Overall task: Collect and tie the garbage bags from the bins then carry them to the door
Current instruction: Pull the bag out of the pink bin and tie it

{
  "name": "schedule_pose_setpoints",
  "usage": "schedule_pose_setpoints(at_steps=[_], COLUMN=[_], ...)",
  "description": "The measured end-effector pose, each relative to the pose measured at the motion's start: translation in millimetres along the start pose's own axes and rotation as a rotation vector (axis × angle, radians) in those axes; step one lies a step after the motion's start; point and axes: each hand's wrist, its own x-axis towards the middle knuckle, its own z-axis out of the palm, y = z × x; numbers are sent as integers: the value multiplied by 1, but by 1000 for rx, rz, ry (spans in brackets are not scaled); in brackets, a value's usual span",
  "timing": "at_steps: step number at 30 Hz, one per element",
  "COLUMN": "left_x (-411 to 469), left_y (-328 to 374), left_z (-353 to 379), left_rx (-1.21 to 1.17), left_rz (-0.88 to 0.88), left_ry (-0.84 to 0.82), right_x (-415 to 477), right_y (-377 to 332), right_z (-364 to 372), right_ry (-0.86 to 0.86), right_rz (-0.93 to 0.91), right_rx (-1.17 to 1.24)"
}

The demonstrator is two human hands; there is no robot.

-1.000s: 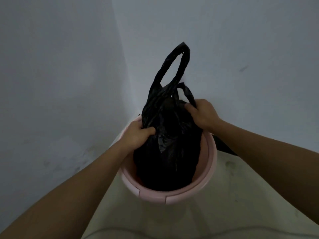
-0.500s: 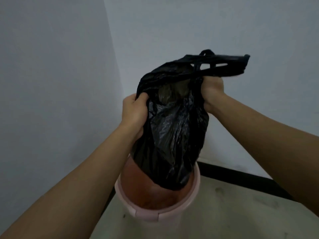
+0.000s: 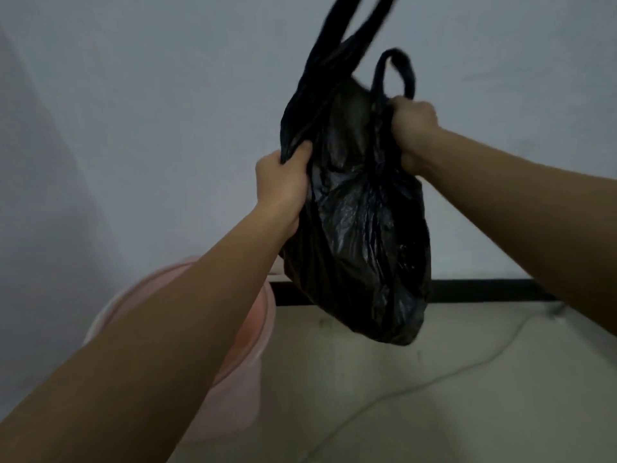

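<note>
Above the pink bin [image 3: 263,315], both hands grip the black bag [image 3: 360,228].

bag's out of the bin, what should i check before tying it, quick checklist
1. Is the bag clear of the bin: ok, it hangs in the air to the bin's right.
2. Grip of the left hand: ok, fingers curled round the bag's left edge.
3. Grip of the right hand: ok, it grips the top right edge.
4. Handles free to tie: the short loop ok; the long loop is blurred and cut off at the top, cannot tell.
5. Tears or leaks: cannot tell, too dim.
6. Is the floor safe to walk: not ok, a cord lies across it.
</note>
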Motion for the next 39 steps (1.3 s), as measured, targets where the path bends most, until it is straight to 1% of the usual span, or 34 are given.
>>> schedule_pose_setpoints(at_steps=[3,4,6,8,9,11,12,14,17,20,23,25,26,30,33,36,38,39], left_x=[-6,-7,-15,-29,-35,-40,-39,-36,-34,-26,-22,-22,-23,-22,-16,-9,-6,-7], left_y=[-66,-85,-121,-156,-173,-200,-208,-213,-207,-199,-191,-197,-198,-195,-194,-200,-205,-206], left_z=[1,0,-3,-10,-13,-20,-24,-29,-29,-22,-18,-17,-17,-18,-20,-20,-19,-19], left_rx=[98,152,310,489,562,668,709,730,556,435,567,667,684,690,724,712,781,796], left_rz=[-134,-171,-242,-334,-383,-445,-451,-437,-395,-346,-290,-246,-235,-267,-268,-321,-269,-244], left_ry=[-25,-40,-96,-227,-309,-439,-459,-436,-353,-317,-347,-331,-310,-286,-307,-326,-313,-294], right_x=[-1,-5,-12,-13,-12,-7,-4,0,9,13,14,16,16,11,-1,-14,-24,-29], right_y=[59,76,107,132,140,151,152,149,142,139,142,150,156,181,191,203,214,221], right_z=[-29,-41,-70,-101,-114,-133,-138,-140,-133,-131,-134,-140,-144,-154,-150,-139,-129,-124], right_ry=[-22,-70,-236,-402,-457,-517,-534,-527,-413,-354,-294,-305,-344,-585,-709,-818,-854,-842], right_rz=[73,97,157,223,269,374,405,398,325,339,345,378,407,497,490,344,214,130], right_rx=[-261,-369,-651,-953,-1066,-1157,-1154,-1077,-754,-517,-262,-167,-192,-547,-720,-820,-811,-832])
